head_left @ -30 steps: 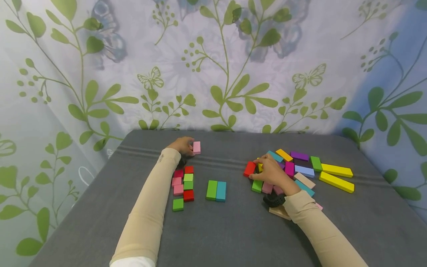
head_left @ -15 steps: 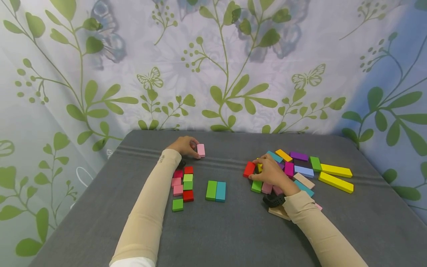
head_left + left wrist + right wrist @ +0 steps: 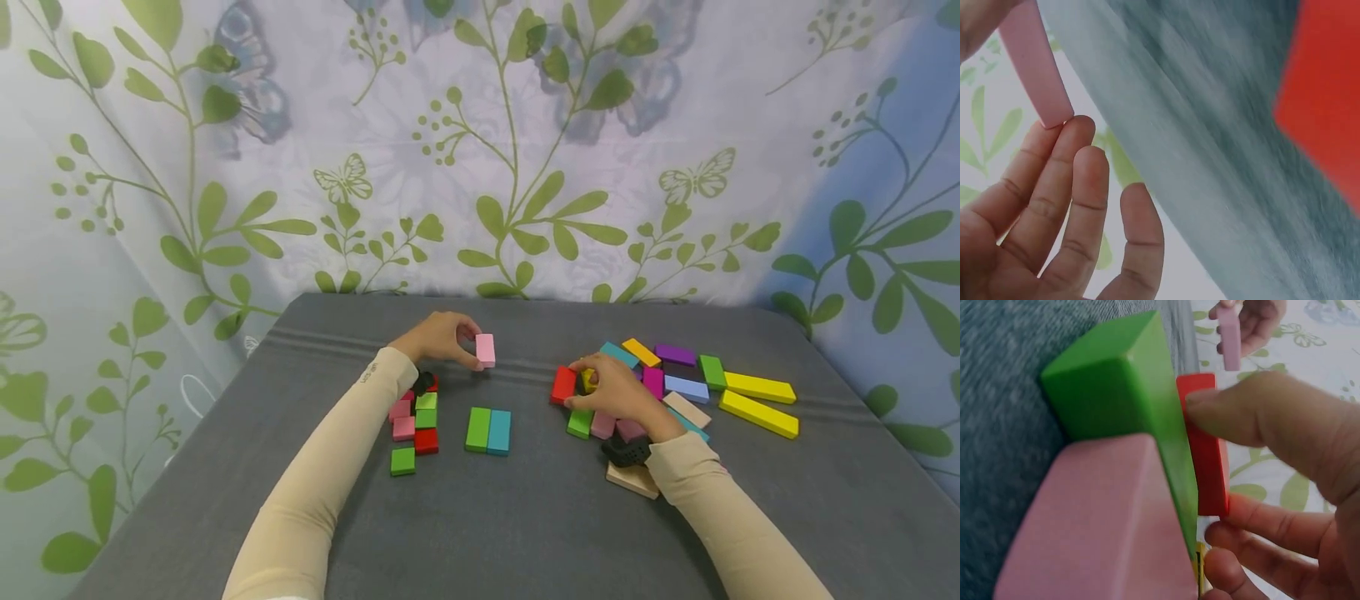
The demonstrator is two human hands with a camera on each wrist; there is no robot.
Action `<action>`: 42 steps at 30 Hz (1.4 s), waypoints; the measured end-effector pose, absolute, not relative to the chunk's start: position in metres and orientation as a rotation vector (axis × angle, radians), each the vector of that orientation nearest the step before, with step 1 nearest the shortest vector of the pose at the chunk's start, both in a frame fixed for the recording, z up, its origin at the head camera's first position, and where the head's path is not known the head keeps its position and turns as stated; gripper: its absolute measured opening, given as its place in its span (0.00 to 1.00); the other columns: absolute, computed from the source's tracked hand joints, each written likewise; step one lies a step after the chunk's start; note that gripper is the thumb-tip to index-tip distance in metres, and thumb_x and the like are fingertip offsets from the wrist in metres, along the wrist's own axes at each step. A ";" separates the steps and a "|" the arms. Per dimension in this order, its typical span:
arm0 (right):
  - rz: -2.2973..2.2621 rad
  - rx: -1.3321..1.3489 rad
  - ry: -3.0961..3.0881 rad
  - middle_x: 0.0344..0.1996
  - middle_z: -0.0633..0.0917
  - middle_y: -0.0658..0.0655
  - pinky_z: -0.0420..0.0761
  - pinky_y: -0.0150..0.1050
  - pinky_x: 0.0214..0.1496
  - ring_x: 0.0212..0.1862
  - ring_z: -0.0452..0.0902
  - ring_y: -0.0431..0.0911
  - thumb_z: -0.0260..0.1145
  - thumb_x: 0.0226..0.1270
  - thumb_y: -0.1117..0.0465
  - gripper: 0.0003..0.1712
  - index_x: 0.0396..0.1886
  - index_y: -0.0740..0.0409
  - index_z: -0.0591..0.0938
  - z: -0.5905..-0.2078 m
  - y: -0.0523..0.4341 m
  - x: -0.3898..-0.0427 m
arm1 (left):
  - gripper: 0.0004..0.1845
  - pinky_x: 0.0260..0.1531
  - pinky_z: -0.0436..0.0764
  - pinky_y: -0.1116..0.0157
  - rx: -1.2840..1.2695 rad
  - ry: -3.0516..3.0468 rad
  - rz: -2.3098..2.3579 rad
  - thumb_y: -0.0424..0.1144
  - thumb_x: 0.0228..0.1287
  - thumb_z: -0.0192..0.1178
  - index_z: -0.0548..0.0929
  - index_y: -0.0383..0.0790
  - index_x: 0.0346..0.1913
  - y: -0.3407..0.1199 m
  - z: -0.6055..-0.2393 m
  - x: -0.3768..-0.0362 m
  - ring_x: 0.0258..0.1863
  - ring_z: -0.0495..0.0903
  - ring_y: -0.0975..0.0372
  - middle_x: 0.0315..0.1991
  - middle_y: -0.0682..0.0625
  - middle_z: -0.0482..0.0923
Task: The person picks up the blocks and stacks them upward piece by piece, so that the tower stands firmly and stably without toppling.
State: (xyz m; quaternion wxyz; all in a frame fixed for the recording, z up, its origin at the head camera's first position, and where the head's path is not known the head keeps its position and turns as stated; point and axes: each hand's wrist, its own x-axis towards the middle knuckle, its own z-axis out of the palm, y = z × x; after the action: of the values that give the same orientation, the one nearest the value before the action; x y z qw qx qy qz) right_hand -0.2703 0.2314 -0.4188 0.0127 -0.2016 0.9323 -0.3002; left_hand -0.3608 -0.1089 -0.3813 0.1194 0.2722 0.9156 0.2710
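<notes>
My left hand [image 3: 472, 349] pinches a small pink block [image 3: 485, 350] just above the grey table [image 3: 525, 533], behind a green block [image 3: 477, 428] and a teal block [image 3: 498, 432] that lie side by side. The left wrist view shows the pink block [image 3: 1035, 62] held at my fingertips [image 3: 1066, 144]. My right hand [image 3: 576, 383] grips a red block [image 3: 562, 385] at the left edge of a pile of coloured blocks. In the right wrist view my thumb [image 3: 1254, 415] presses the red block [image 3: 1205, 456], beside a green block [image 3: 1125, 394] and a pink block [image 3: 1097, 519].
A cluster of small pink, red and green blocks [image 3: 414, 421] lies under my left forearm. Two long yellow blocks [image 3: 757, 400] and purple, blue and green blocks lie right of the pile. A plain wooden block [image 3: 632, 479] lies under my right wrist. A leaf-patterned curtain [image 3: 480, 150] hangs behind the table.
My left hand has carried the pink block to the right, from above the small cluster to behind the green and teal pair. My right hand stays on the red block.
</notes>
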 end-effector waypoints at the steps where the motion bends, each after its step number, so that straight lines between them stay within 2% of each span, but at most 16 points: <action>1: -0.938 -0.626 2.898 0.56 0.84 0.69 0.82 0.50 0.47 0.47 0.79 0.56 0.82 0.63 0.54 0.36 0.64 0.70 0.83 -0.418 0.232 -0.269 | 0.34 0.64 0.79 0.51 0.809 2.669 0.797 0.48 0.59 0.82 0.84 0.37 0.65 -0.107 -0.381 -0.357 0.61 0.80 0.49 0.60 0.43 0.85; 7: -0.957 -0.620 2.857 0.57 0.86 0.69 0.84 0.61 0.57 0.54 0.83 0.61 0.82 0.64 0.54 0.36 0.66 0.69 0.82 -0.415 0.231 -0.261 | 0.33 0.64 0.79 0.53 0.892 2.632 0.819 0.48 0.60 0.82 0.83 0.38 0.64 -0.096 -0.380 -0.332 0.61 0.79 0.48 0.60 0.43 0.84; 17: -0.887 -0.712 2.839 0.60 0.87 0.65 0.82 0.64 0.63 0.60 0.82 0.64 0.83 0.62 0.55 0.35 0.64 0.67 0.84 -0.407 0.223 -0.237 | 0.32 0.58 0.80 0.55 1.118 2.598 0.786 0.50 0.59 0.82 0.84 0.39 0.62 -0.082 -0.383 -0.290 0.55 0.80 0.48 0.58 0.43 0.86; 23: -0.817 -0.797 2.843 0.54 0.89 0.60 0.82 0.60 0.61 0.56 0.80 0.57 0.85 0.58 0.53 0.36 0.62 0.67 0.86 -0.404 0.218 -0.224 | 0.31 0.53 0.78 0.53 1.156 2.657 0.650 0.56 0.57 0.82 0.86 0.46 0.60 -0.073 -0.387 -0.270 0.48 0.80 0.54 0.55 0.50 0.89; 28: -0.754 -0.856 2.849 0.53 0.89 0.58 0.83 0.54 0.57 0.55 0.77 0.55 0.86 0.57 0.51 0.35 0.59 0.65 0.87 -0.407 0.213 -0.218 | 0.30 0.55 0.79 0.53 1.214 2.730 0.467 0.60 0.56 0.81 0.88 0.50 0.58 -0.066 -0.391 -0.259 0.50 0.81 0.58 0.53 0.55 0.90; 31: -0.705 -0.885 2.876 0.52 0.88 0.58 0.84 0.53 0.56 0.54 0.76 0.55 0.87 0.55 0.48 0.34 0.57 0.63 0.89 -0.411 0.212 -0.217 | 0.29 0.54 0.78 0.53 1.227 2.781 0.322 0.63 0.56 0.79 0.88 0.53 0.57 -0.062 -0.393 -0.255 0.51 0.80 0.58 0.54 0.55 0.88; 38: -0.676 -1.009 2.915 0.45 0.85 0.56 0.80 0.48 0.46 0.47 0.75 0.52 0.87 0.55 0.45 0.33 0.54 0.62 0.91 -0.418 0.208 -0.220 | 0.30 0.57 0.77 0.53 1.192 2.833 0.168 0.66 0.56 0.79 0.88 0.55 0.57 -0.057 -0.397 -0.250 0.53 0.79 0.56 0.56 0.53 0.86; 42: -0.668 -0.947 2.887 0.47 0.85 0.56 0.80 0.50 0.50 0.49 0.75 0.52 0.87 0.53 0.45 0.34 0.55 0.60 0.91 -0.413 0.200 -0.219 | 0.31 0.58 0.76 0.52 1.154 2.830 0.143 0.66 0.56 0.79 0.88 0.54 0.57 -0.056 -0.398 -0.249 0.53 0.78 0.57 0.57 0.52 0.85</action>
State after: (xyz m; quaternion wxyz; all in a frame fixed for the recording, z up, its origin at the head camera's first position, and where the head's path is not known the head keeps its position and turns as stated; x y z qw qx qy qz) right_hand -0.2191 0.1997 -0.4132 0.0153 -0.3044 0.9279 -0.2146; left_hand -0.2486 -0.0561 -0.3978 0.0411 0.3768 0.9242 0.0466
